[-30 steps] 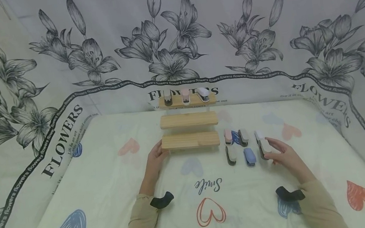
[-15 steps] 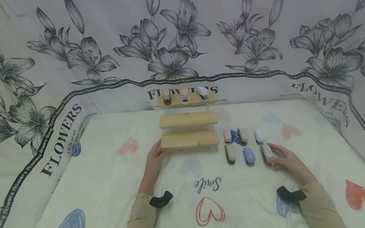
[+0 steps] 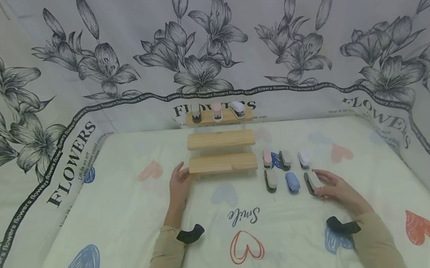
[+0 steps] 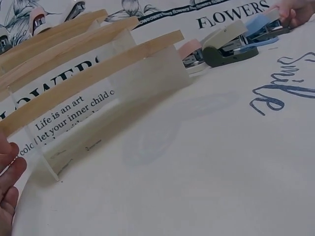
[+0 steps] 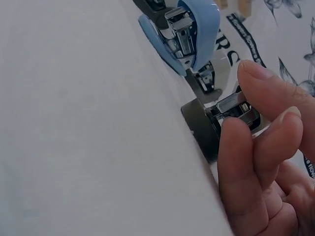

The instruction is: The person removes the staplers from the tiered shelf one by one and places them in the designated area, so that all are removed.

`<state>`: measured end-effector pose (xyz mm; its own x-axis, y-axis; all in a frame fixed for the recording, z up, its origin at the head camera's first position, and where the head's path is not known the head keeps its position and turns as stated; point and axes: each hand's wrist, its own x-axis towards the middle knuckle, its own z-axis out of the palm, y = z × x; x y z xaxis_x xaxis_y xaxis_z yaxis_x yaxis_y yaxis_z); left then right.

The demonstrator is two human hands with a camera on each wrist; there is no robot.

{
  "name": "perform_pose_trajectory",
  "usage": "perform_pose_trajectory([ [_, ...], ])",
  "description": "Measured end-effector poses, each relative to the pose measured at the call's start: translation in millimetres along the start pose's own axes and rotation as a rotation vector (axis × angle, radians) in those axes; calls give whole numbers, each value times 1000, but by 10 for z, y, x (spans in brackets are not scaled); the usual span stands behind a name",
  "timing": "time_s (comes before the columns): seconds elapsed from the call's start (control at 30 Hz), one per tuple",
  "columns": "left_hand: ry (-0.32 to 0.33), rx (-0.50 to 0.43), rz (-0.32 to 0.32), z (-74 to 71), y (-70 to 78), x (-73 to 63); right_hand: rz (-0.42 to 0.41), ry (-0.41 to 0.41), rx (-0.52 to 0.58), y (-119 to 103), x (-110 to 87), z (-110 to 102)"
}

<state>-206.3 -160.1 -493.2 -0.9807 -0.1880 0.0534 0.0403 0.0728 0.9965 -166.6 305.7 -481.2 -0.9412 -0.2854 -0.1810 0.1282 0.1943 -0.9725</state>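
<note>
In the head view my right hand (image 3: 338,190) grips a pale-topped stapler (image 3: 311,183) with a dark base, at the right end of the front row. The right wrist view has this stapler's dark base (image 5: 202,129) down at the cloth, thumb and fingers around its body. A blue stapler (image 3: 292,182) lies just left of it, and a white stapler (image 3: 303,160) behind it. My left hand (image 3: 180,187) is at the left end of the lowest board of a three-step wooden rack (image 3: 222,163). Its fingers (image 4: 11,174) are extended beside that end in the left wrist view.
A pink stapler (image 3: 267,159), a grey one (image 3: 285,160) and a beige one (image 3: 271,180) lie right of the rack. Three more staplers stand on its top board (image 3: 206,118). A flower-printed curtain (image 3: 123,119) hangs behind the cloth-covered surface (image 3: 130,235).
My right hand has drawn the pale stapler slightly toward me, away from the white one, and set it beside the blue one. The left hand's fingers have loosened at the rack's end.
</note>
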Motion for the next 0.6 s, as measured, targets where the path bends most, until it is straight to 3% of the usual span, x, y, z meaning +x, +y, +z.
perform_pose_trajectory([
  [0.13,104,-10,47,4,-28,-3,6,12,-8,4,-4,13],
  [0.27,140,-11,44,0,-35,-13,54,42,-49,8,4,21],
  [0.4,131,-28,53,-2,-37,-9,93,70,-73,4,14,37],
  [0.6,98,-70,71,23,-42,-5,49,54,-109,-5,-15,21],
])
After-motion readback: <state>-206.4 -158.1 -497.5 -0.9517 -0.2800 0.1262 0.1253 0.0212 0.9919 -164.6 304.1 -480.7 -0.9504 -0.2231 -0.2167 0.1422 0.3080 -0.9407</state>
